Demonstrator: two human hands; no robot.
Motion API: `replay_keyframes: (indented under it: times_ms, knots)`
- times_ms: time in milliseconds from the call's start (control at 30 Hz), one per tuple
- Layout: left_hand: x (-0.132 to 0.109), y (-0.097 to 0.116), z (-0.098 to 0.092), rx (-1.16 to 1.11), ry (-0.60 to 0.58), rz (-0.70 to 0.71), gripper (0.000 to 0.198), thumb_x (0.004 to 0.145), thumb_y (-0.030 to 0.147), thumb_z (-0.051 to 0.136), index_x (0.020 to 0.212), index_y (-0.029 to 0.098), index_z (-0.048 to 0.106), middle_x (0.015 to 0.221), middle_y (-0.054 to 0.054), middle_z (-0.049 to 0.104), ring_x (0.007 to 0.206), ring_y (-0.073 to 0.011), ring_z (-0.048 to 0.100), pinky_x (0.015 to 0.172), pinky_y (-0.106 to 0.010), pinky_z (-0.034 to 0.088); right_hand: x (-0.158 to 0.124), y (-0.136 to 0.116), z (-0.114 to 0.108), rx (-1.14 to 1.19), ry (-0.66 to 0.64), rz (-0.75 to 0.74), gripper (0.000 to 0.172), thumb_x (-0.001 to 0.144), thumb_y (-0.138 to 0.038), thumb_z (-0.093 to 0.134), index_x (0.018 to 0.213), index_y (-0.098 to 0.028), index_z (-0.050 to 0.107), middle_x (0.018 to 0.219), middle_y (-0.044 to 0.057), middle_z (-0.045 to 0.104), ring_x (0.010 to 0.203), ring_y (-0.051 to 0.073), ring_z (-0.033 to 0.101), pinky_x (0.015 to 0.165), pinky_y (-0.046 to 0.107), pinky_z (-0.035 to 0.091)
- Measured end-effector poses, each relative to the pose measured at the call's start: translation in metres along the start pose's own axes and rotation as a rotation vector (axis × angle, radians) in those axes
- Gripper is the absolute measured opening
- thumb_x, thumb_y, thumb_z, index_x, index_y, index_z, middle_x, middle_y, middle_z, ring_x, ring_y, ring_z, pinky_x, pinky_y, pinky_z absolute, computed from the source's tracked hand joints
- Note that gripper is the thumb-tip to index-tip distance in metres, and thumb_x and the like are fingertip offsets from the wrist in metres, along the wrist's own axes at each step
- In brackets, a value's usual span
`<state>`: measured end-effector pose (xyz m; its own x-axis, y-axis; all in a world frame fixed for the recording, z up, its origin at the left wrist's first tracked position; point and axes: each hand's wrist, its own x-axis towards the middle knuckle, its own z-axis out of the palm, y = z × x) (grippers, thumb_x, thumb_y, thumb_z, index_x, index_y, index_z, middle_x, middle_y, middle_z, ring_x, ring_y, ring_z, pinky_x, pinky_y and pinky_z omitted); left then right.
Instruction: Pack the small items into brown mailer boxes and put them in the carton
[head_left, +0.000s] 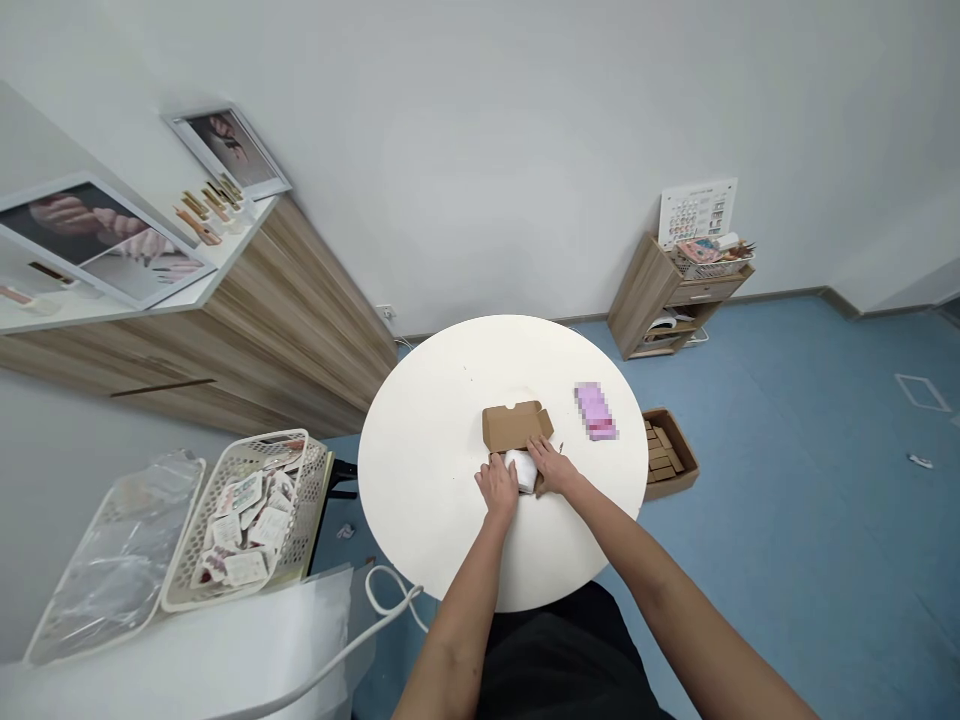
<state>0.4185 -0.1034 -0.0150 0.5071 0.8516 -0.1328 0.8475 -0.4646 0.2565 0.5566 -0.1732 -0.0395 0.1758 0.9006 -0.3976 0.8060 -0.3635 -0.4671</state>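
Note:
A small brown cardboard box (pixel 516 426) lies on the round white table (pixel 427 480), its lid folded back away from me. In its near part sits a white, smooth-looking item (pixel 523 470), whose kind I cannot make out. My left hand (pixel 499 487) is closed on the box's left side, with the thumb side against the white item. My right hand (pixel 553 467) grips the box's right side, fingers reaching to the lid's fold. Both hands hide much of the box's lower part.
A blurred-out purple item (pixel 596 412) lies on the table's right. An open carton (pixel 694 470) of small brown boxes stands on the floor to the right. At left are a white basket of packets (pixel 171 592), a basket of clear bags (pixel 46 622) and a white cable (pixel 352 640).

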Motion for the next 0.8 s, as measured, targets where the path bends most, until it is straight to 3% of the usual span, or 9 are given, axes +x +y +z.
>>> replay_keyframes:
  times_ms: [200,433,533,600,700,767,800]
  knots:
    - [-0.003,-0.001,0.015,0.082,0.012,0.091,0.024,0.095,0.03,0.042,0.099,0.015,0.06,0.091,-0.012,0.064,0.097,-0.0288,0.053,0.083,-0.039,0.034,0.0,-0.002,-0.003,-0.079,-0.037,0.019,0.139,0.043,-0.032,0.092,0.155,-0.018,0.011,0.161,0.018,0.01,0.148,0.037,0.004,0.103,0.047,0.045]
    - [0.004,-0.01,0.012,0.2,0.055,0.209,0.017,0.091,0.027,0.047,0.092,0.018,0.061,0.093,-0.011,0.061,0.094,-0.0273,0.051,0.08,-0.038,0.037,0.001,0.002,0.003,-0.036,0.004,-0.03,0.133,0.046,-0.041,0.09,0.154,-0.016,0.016,0.161,0.018,0.011,0.147,0.038,0.006,0.108,0.047,0.038]
    - [0.002,-0.014,0.008,0.134,0.088,0.255,0.015,0.09,0.029,0.049,0.09,0.018,0.06,0.092,-0.01,0.06,0.094,-0.0273,0.052,0.08,-0.039,0.038,-0.008,0.004,0.001,0.006,0.109,-0.097,0.118,0.053,-0.05,0.085,0.15,-0.015,0.028,0.158,0.018,0.023,0.146,0.038,0.015,0.114,0.05,0.027]
    - [0.002,-0.019,0.003,0.009,0.113,0.249,0.017,0.09,0.034,0.049,0.087,0.02,0.057,0.09,-0.009,0.059,0.093,-0.0267,0.052,0.081,-0.039,0.039,-0.016,0.007,-0.005,0.073,0.261,-0.107,0.09,0.068,-0.052,0.074,0.143,-0.015,0.04,0.15,0.017,0.038,0.14,0.035,0.028,0.113,0.05,0.027]
    - [0.015,-0.033,-0.011,-0.307,0.135,0.048,0.017,0.091,0.037,0.046,0.087,0.022,0.054,0.091,-0.007,0.059,0.096,-0.0256,0.053,0.086,-0.04,0.04,-0.02,0.018,-0.022,0.255,0.5,0.104,0.049,0.089,-0.049,0.047,0.126,-0.017,0.053,0.131,0.014,0.056,0.124,0.028,0.047,0.103,0.043,0.039]
    - [0.033,-0.042,-0.022,-0.573,0.094,-0.203,0.016,0.089,0.037,0.048,0.095,0.022,0.053,0.1,-0.008,0.06,0.102,-0.0248,0.054,0.09,-0.041,0.042,-0.015,0.027,-0.034,0.419,0.516,0.351,0.045,0.093,-0.049,0.037,0.119,-0.018,0.056,0.12,0.014,0.061,0.112,0.026,0.056,0.094,0.039,0.046]
    - [0.044,-0.045,-0.027,-0.723,0.017,-0.348,0.018,0.087,0.036,0.05,0.099,0.022,0.052,0.104,-0.008,0.06,0.104,-0.024,0.055,0.091,-0.041,0.043,-0.009,0.031,-0.04,0.493,0.472,0.435,0.047,0.093,-0.051,0.034,0.118,-0.017,0.056,0.116,0.014,0.063,0.106,0.025,0.059,0.089,0.037,0.048]
